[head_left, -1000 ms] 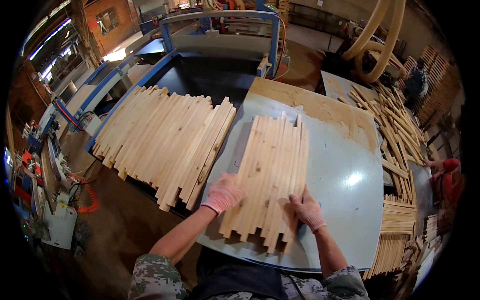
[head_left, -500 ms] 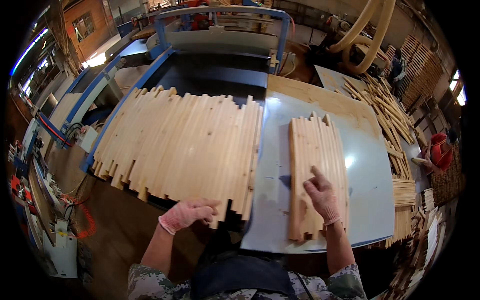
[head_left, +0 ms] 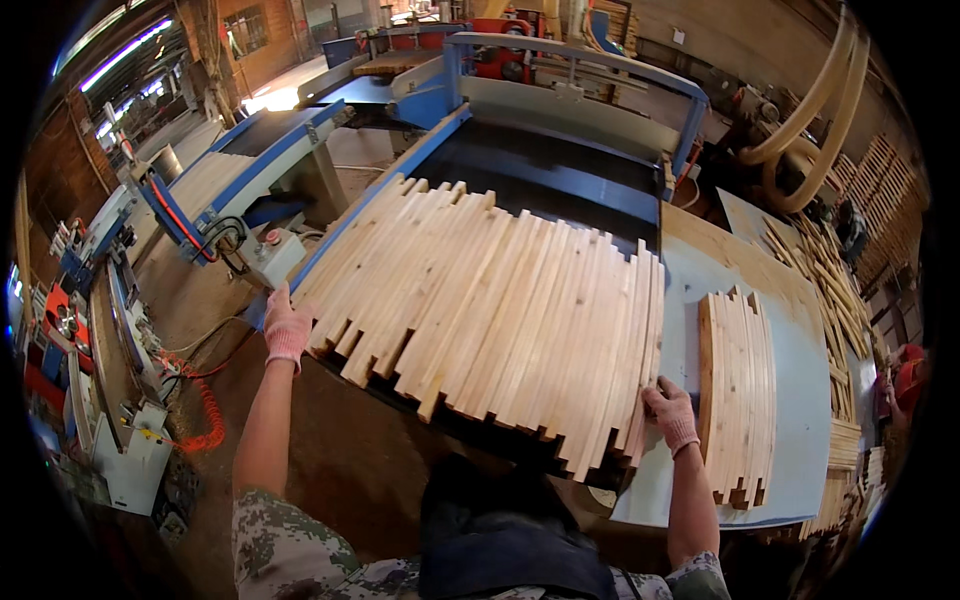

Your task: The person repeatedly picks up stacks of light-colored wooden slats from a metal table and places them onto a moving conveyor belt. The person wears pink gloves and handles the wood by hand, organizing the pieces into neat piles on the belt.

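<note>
A wide row of pale wooden strips point(head_left: 490, 310) lies side by side on a dark conveyor bed, their near and far ends uneven. At the row's left near corner, my left hand point(head_left: 287, 328), in a pink knit glove, lies along the edge with its fingers stretched forward. My right hand point(head_left: 672, 412), gloved likewise, grips the outermost strips at the right near edge with bent fingers; its fingertips are partly hidden. Just right of that hand, a smaller stack of strips point(head_left: 737, 400) rests on a grey-blue table point(head_left: 800, 450).
A blue frame point(head_left: 570, 60) spans the conveyor's far end. Beyond my left hand stands a control box point(head_left: 277, 258) with a red button. Loose wood sticks point(head_left: 815, 280) are piled at the right, where a person in red point(head_left: 907, 385) is partly visible. A red coiled hose point(head_left: 205, 415) hangs at left.
My view has swung left. My left hand has gone from the row's near ends to its left corner. My right hand has left the smaller stack for the row's right edge.
</note>
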{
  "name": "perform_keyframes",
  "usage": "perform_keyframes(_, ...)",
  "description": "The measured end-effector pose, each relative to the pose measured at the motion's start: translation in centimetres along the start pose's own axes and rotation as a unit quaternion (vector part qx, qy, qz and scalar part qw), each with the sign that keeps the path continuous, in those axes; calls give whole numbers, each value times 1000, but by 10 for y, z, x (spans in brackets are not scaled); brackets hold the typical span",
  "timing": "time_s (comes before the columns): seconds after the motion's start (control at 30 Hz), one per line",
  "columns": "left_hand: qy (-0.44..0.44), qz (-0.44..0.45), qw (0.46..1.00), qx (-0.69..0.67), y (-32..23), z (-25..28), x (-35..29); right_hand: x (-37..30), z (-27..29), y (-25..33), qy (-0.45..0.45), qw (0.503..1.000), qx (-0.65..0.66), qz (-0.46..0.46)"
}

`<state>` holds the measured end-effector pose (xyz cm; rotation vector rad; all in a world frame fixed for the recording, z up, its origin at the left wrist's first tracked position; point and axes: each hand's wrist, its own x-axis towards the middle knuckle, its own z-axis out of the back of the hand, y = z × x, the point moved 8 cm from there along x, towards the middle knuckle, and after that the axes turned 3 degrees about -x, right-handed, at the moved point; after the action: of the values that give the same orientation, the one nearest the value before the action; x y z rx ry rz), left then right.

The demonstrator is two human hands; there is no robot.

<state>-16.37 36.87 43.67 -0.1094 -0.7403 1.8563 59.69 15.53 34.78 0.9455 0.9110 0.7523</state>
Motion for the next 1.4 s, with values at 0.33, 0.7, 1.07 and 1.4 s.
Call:
perform_keyframes(0.33,34,29,984,170,47,-36,151,-7,15,5,-29,998,-18,-53)
perform_keyframes(0.7,72,16,956,284,9,-10,141,-24,0,45,-163,882,-440,48)
perform_keyframes(1.07,29,-155,929,-335,7,-38,50,-59,74,12,-260,819,-509,54)
perform_keyframes(1.4,589,109,684,-416,-74,-105,-302,-41,105,3,-250,779,-573,37)
